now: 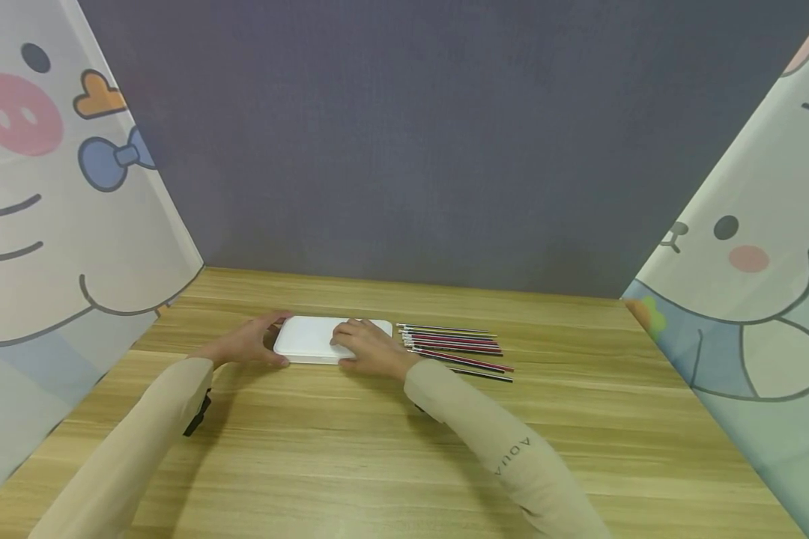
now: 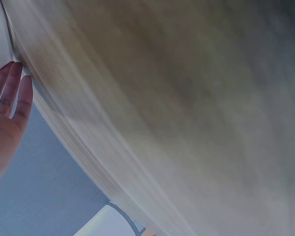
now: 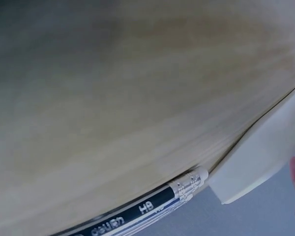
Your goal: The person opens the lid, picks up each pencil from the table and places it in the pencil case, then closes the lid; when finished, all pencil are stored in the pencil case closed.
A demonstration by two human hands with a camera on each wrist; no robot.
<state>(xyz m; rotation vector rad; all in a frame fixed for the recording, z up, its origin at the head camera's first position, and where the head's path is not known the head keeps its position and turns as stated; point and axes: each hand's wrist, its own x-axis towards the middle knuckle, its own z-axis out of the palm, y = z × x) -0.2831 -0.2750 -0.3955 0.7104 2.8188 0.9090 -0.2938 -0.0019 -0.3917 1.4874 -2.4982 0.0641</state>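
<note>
A white rectangular case (image 1: 310, 335) with rounded corners lies closed on the wooden table. My left hand (image 1: 246, 342) spans its left end, the thumb at the near corner and the fingers at the far one. In the left wrist view several fingers (image 2: 10, 88) reach the white end of the case. Over the right half of the lid lies my right hand (image 1: 372, 348), fingers bent loosely across the top and thumb by the near edge. Pencils (image 1: 452, 340) in black, red, blue and yellow lie right of the case, their white eraser ends towards it.
The wooden table (image 1: 350, 449) reaches back to a dark grey panel (image 1: 404, 150). Cartoon-printed panels stand at the left (image 1: 20, 299) and right (image 1: 768, 314). Up close, a dark pencil marked HB (image 3: 142, 206) lies right beside the case's end.
</note>
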